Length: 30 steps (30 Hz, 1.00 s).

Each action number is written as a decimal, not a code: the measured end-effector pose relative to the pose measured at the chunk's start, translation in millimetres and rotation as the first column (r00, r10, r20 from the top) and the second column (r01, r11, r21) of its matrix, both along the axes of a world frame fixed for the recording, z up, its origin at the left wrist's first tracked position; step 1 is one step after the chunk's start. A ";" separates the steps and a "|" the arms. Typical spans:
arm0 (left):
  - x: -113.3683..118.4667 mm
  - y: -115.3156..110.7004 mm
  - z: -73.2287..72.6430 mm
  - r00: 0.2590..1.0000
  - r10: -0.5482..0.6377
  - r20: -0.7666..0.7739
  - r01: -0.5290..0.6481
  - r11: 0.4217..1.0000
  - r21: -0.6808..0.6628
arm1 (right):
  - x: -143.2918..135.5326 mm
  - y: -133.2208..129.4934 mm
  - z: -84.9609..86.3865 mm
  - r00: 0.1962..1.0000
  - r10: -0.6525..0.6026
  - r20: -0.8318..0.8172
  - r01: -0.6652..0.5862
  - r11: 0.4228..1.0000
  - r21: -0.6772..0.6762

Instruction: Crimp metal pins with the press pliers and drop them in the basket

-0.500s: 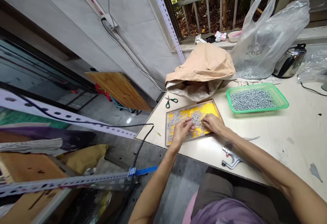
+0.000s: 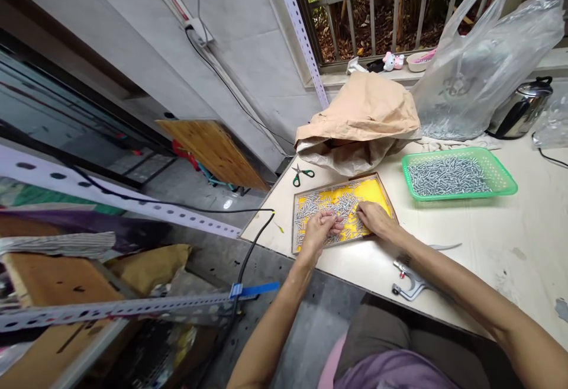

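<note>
A shallow tray [image 2: 294,223] with a yellow bottom holds many small silvery screws [image 2: 313,201], loosely scattered and heaped. My left hand [image 2: 320,232] is over the tray's near left part, palm turned partly up. Its fingers are curled together, and whatever they hold is too small to make out. On the right side of the same tray, my right hand [image 2: 376,218] points its bent fingertips down at the screws. The fingertips are pressed together and partly hidden by the hand itself. A gap separates the two hands.
A green basket [image 2: 506,185] of screws stands right of the tray. Behind are a brown paper bag [image 2: 359,108], a clear plastic bag [image 2: 479,75] and a kettle [image 2: 521,108]. Scissors [image 2: 302,174] lie left; a metal clamp-like tool [image 2: 410,285] lies under my right forearm.
The whole view has shifted slightly, with the table contents sitting farther right. My left hand has moved slightly toward the tray's near edge; my right hand stays at the screws.
</note>
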State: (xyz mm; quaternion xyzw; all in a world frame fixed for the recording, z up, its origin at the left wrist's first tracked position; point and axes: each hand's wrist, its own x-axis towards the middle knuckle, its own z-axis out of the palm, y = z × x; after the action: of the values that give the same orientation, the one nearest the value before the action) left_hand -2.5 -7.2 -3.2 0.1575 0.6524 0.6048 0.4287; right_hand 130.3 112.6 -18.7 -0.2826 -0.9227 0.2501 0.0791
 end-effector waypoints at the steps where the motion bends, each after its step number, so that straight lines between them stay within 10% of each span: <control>1: 1.1 0.8 0.9 1.000 -0.005 0.022 0.005 1.000 0.000 | 2.7 2.2 0.6 1.000 0.015 -0.016 -0.015 1.000 -0.008; 7: 28.2 -2.0 4.5 0.995 -0.078 -0.064 0.082 0.994 0.066 | 39.8 5.1 19.1 0.982 0.064 -0.177 -0.067 0.998 -0.006; 13: 87.0 -14.9 -1.7 0.870 -0.414 -0.268 0.421 0.906 -0.035 | 149.3 -29.4 49.0 0.967 -0.063 -0.247 0.042 0.995 -0.090; 19: 111.9 -18.2 -21.5 0.754 -0.635 -0.168 0.594 0.769 -0.237 | 233.4 -79.7 22.3 0.941 -0.283 -0.185 0.264 0.957 -0.122; 22: 111.0 -16.5 -26.8 0.713 -0.699 -0.051 0.655 0.691 -0.304 | 246.5 -97.2 4.7 0.915 -0.339 -0.218 0.319 0.940 -0.124; 30: 113.2 -22.1 -31.6 0.733 -0.677 -0.068 0.634 0.717 -0.290 | 222.2 -117.0 2.3 0.895 -0.281 -0.347 0.253 0.959 -0.125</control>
State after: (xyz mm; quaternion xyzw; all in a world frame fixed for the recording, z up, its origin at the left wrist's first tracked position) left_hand 110.7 -29.3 -34.8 0.3749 0.6577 0.3110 0.5746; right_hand 352.5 -4.4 -16.5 -0.3586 -0.8344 0.3196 0.2702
